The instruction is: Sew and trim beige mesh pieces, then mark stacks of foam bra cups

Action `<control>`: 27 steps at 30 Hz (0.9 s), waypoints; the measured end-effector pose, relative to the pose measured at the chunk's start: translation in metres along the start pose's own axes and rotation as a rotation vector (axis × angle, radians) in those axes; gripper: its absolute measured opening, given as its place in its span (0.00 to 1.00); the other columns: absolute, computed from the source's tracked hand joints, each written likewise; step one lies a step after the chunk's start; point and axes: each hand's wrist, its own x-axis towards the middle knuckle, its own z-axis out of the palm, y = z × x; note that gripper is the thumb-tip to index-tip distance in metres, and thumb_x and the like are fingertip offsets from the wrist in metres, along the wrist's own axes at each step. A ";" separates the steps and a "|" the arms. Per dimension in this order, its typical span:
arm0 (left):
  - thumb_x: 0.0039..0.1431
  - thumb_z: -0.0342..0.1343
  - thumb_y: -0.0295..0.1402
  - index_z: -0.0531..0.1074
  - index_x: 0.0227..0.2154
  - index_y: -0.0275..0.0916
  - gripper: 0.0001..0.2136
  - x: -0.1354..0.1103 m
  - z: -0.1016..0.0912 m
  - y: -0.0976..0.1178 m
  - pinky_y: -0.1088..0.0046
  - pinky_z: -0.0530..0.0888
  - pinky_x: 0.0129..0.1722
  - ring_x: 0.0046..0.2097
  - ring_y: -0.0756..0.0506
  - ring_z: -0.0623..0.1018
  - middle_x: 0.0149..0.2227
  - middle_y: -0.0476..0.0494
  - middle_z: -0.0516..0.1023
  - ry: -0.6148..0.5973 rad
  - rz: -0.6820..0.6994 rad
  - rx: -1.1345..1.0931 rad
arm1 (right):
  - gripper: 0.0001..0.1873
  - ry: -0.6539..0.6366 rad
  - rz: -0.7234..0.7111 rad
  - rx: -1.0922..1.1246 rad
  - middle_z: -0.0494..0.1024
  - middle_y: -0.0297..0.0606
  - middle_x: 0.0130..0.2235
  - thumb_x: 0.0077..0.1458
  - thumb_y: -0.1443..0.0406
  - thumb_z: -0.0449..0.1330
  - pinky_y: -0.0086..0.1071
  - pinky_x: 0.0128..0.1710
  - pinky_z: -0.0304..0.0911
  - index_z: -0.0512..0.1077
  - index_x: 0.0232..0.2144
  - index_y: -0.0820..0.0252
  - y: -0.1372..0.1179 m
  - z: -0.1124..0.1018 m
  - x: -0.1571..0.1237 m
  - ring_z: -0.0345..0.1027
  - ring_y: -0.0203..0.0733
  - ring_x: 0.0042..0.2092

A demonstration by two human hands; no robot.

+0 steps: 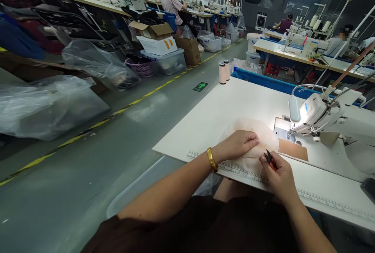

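Reaching forward over the near edge of the white table [202, 128], we hold our left hand [240, 144] palm down, thumb and fingertips pinched together on pale pink fabric [267, 139] lying left of the sewing machine [312, 111]. Our right hand [280, 175], just right of our left, curls around small orange-and-black snips [271, 161] pointed toward the far left; a gold bracelet [211, 160] circles our left wrist.

At your two o'clock, the near sewing machine [345, 113] reads "JUKI"; at one o'clock, a farther machine [310, 45] does too. At your eleven, a floor sign [200, 86] bears a green arrow [202, 85].
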 end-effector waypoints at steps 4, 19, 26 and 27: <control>0.67 0.49 0.40 0.66 0.26 0.39 0.15 0.000 0.001 0.000 0.70 0.64 0.35 0.33 0.46 0.71 0.29 0.49 0.73 0.017 0.006 0.019 | 0.18 0.052 -0.020 -0.149 0.71 0.31 0.24 0.63 0.48 0.61 0.31 0.30 0.58 0.76 0.35 0.56 -0.001 0.012 0.001 0.63 0.39 0.28; 0.68 0.50 0.40 0.74 0.32 0.38 0.14 0.000 0.004 -0.004 0.70 0.67 0.38 0.37 0.44 0.76 0.34 0.46 0.79 0.042 -0.001 0.005 | 0.19 -0.057 0.054 -0.053 0.67 0.28 0.23 0.58 0.47 0.66 0.29 0.27 0.58 0.73 0.32 0.56 -0.004 -0.002 -0.013 0.60 0.37 0.26; 0.68 0.50 0.39 0.75 0.33 0.38 0.13 -0.001 0.004 -0.003 0.69 0.69 0.40 0.39 0.44 0.77 0.35 0.45 0.81 0.046 -0.001 0.003 | 0.14 -0.049 -0.055 -0.100 0.75 0.30 0.28 0.65 0.52 0.59 0.29 0.28 0.61 0.72 0.35 0.55 -0.014 0.012 -0.012 0.64 0.37 0.27; 0.68 0.50 0.39 0.75 0.32 0.38 0.13 -0.002 0.004 -0.002 0.69 0.69 0.40 0.39 0.44 0.77 0.35 0.45 0.80 0.045 0.000 0.002 | 0.14 -0.057 -0.063 -0.110 0.74 0.29 0.28 0.65 0.51 0.61 0.28 0.27 0.61 0.71 0.37 0.55 -0.015 0.007 -0.011 0.64 0.37 0.26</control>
